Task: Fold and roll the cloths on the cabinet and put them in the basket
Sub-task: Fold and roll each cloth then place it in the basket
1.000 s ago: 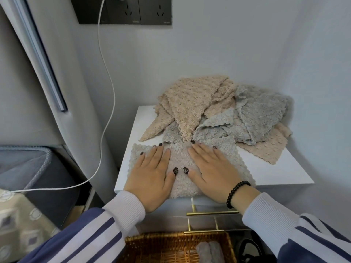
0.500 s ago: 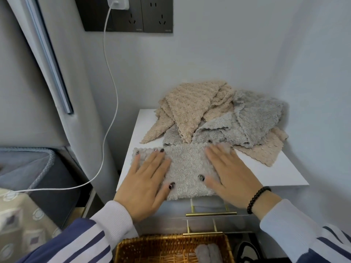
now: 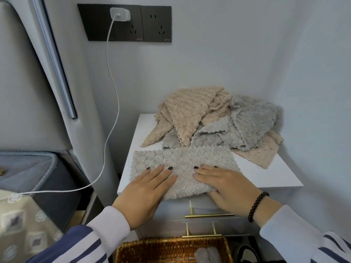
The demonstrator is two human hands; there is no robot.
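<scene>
A folded pale grey fleece cloth (image 3: 182, 160) lies flat along the front of the white cabinet top (image 3: 275, 177), its near edge hanging slightly over the front. My left hand (image 3: 146, 192) rests flat on its near left part with straight fingers. My right hand (image 3: 228, 186), a dark bead bracelet at the wrist, presses flat on its near right part. Behind the cloth sits a loose pile of beige cloths (image 3: 188, 111) and grey cloths (image 3: 250, 120). A wicker basket (image 3: 152, 249) stands on the floor below, holding grey rolled cloths (image 3: 207, 253).
The cabinet stands in a wall corner, with gold drawer handles (image 3: 209, 215) on its front. A white charger cable (image 3: 112, 92) hangs from a dark wall socket (image 3: 125, 21) down to the left. A padded headboard (image 3: 38, 73) and bedding are at left.
Both hands have slid along the grey cloth toward its near edge, after spreading apart half a second ago. The cloth now shows more of its far part. The camera has tilted up.
</scene>
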